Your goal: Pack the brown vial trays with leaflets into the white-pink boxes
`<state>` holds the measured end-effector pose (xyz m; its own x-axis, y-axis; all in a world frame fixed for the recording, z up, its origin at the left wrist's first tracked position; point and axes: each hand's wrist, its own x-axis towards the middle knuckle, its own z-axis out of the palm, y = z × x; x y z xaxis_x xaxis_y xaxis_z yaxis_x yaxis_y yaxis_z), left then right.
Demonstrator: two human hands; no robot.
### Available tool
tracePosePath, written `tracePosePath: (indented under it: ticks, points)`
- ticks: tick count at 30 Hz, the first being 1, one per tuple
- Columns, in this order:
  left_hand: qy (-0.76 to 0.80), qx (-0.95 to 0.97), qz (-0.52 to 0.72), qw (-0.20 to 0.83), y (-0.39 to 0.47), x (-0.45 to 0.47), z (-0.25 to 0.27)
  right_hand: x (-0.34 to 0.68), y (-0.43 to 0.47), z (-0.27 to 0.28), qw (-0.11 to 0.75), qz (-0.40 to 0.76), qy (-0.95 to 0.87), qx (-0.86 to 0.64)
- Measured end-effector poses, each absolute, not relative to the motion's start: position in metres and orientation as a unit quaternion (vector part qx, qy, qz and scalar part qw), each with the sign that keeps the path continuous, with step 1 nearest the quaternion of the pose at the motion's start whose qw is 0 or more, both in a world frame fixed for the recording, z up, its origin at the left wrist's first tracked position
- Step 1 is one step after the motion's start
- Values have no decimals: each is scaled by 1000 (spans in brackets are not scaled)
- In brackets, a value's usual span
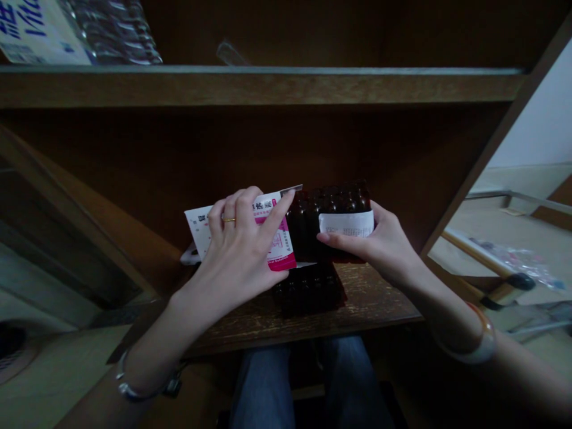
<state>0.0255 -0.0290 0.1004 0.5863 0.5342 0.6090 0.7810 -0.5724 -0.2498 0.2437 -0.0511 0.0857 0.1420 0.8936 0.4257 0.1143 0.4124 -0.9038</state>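
Dark brown wooden shelf unit, dim light; lower board serves as work surface.

White and pink printed cardboard medicine box held above the board, open end facing right. Left hand wrapped over its top and front, fingers spread, gripping it.

Tray of small dark brown glass vials with a folded white paper leaflet sits mostly outside the box mouth, pinched by the right hand.

A second dark vial tray lies on the board beneath.

Judgement: box and tray not yet fully together or apart; roughly midway.
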Motion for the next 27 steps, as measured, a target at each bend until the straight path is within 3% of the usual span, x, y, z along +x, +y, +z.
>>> tracePosePath:
  ticks: [10,27]
  points:
    - [-338,-835,-278,332,-34,31,92,231,-56,83,633,332,-566,-410]
    - [-276,-845,-328,320,-36,34,87,233,-46,71,587,453,-546,-389]
